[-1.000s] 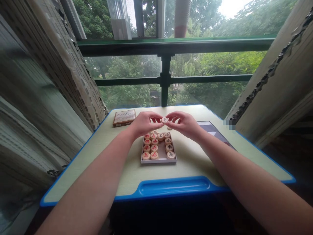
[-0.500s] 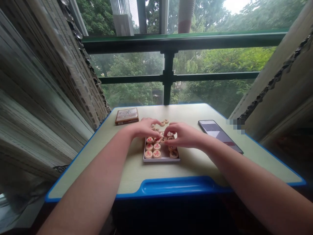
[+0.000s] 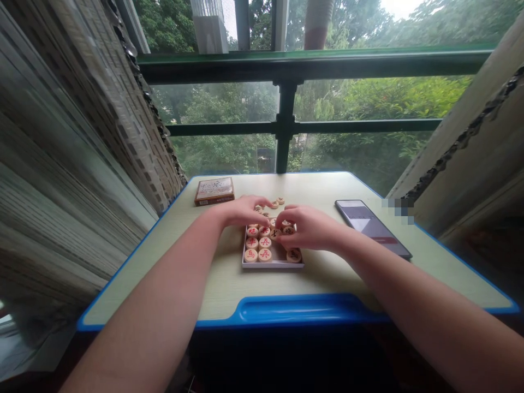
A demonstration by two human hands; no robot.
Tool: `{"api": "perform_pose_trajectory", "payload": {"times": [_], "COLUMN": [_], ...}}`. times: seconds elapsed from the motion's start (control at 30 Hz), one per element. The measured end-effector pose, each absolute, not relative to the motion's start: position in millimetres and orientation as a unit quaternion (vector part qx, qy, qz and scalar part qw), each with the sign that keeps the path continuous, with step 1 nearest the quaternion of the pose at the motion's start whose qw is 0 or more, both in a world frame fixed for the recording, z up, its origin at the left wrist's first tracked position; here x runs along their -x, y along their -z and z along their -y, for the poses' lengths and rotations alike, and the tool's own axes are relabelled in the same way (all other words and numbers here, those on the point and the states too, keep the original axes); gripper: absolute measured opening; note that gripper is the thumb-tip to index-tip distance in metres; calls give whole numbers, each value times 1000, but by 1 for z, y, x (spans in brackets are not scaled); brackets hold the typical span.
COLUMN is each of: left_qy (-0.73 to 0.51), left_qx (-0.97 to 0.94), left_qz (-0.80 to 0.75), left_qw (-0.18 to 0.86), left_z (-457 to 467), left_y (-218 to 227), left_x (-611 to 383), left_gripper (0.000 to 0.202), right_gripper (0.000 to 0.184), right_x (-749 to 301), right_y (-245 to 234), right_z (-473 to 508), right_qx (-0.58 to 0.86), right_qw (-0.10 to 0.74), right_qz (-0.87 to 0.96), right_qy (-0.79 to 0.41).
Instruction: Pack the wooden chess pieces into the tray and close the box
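Observation:
A shallow white box (image 3: 273, 266) in the middle of the table holds round wooden Chinese chess pieces. Red-marked pieces (image 3: 265, 255) fill two columns on its left, and a black-marked piece (image 3: 293, 255) lies in the near right corner. With thumb and fingertips, my right hand (image 3: 305, 226) grips a black-marked Chinese chess piece (image 3: 275, 234) inside the box. Over the far left edge, my left hand (image 3: 245, 210) has thumb and forefinger apart, and nothing shows between them. Both hands partly cover the far rows.
Several loose pieces (image 3: 280, 201) lie beyond the box. A brown printed box (image 3: 214, 191) sits at the back left. To the right lies a phone (image 3: 370, 226). A blue moulded tray (image 3: 298, 309) forms the table's near edge, and curtains flank both sides.
My left thumb has drawn back slightly, uncovering more of the red pieces. My right hand keeps its grip, its piece shifting slightly toward me. The whole view has shifted a little.

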State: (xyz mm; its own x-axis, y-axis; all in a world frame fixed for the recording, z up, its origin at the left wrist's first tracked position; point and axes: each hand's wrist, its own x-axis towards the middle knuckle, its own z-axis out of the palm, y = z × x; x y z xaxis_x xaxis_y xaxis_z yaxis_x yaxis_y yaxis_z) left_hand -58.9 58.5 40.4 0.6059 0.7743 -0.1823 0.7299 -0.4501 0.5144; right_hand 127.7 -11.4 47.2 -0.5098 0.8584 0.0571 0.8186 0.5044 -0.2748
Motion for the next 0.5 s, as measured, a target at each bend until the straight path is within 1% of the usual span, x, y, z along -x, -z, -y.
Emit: {"api": "perform_pose_trajectory", "payload": {"times": [0.5], "left_qy": [-34], "left_qx": [-861], "left_qz": [-436], "left_qw": [258], "left_z": [-58], "left_y": [-42], "left_x": [59], "left_gripper": [68], "right_gripper": [25], "right_x": [-125], "right_y": [-44], "right_z": [13], "right_qx": [461], "right_qw": [83], "right_qz": [880], "right_qy": [-83]}}
